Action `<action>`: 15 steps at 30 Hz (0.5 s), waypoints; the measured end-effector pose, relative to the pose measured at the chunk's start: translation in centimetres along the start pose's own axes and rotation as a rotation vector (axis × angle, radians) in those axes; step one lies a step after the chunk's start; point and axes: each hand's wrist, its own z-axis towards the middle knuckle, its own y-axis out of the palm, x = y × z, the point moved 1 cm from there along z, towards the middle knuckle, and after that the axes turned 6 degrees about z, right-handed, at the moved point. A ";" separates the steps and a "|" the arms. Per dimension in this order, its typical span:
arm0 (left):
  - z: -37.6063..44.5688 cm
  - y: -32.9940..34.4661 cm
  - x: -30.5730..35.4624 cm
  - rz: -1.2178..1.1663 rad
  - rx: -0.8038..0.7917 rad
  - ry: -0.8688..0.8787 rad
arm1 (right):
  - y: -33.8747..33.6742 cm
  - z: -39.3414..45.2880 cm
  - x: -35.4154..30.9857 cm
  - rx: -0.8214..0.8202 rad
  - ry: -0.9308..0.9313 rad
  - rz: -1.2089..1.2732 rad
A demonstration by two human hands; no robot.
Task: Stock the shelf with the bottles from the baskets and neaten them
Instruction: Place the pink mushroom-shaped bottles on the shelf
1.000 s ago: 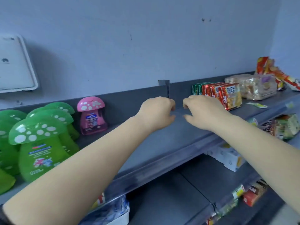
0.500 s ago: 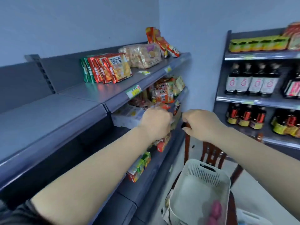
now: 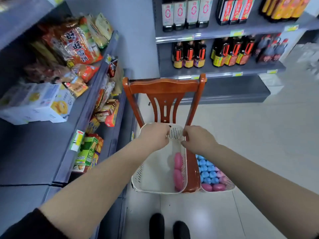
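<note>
Both hands have dropped from the shelf to the white basket (image 3: 160, 176) on the chair (image 3: 164, 88): left hand (image 3: 154, 138) and right hand (image 3: 198, 140) curled, whether gripping its far rim I cannot tell.

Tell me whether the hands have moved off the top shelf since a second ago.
Yes. Both hands have dropped from the shelf to over the white basket on the chair.

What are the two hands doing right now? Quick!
Left hand: fingers curled, empty, over the white basket.
Right hand: fingers curled, empty, by the basket's far rim.
</note>
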 end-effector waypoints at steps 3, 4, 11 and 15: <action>2.9 5.1 0.1 -0.105 -0.116 0.039 | 4.5 1.5 2.3 -0.076 0.174 0.192; 3.8 6.8 0.0 -0.135 -0.160 0.049 | 6.1 1.9 2.9 -0.097 0.228 0.249; 8.5 18.1 -1.8 -0.260 -0.398 0.036 | 16.2 5.0 5.8 -0.142 0.528 0.473; 11.3 23.6 -2.2 -0.317 -0.445 0.025 | 20.1 7.3 6.8 -0.074 0.613 0.503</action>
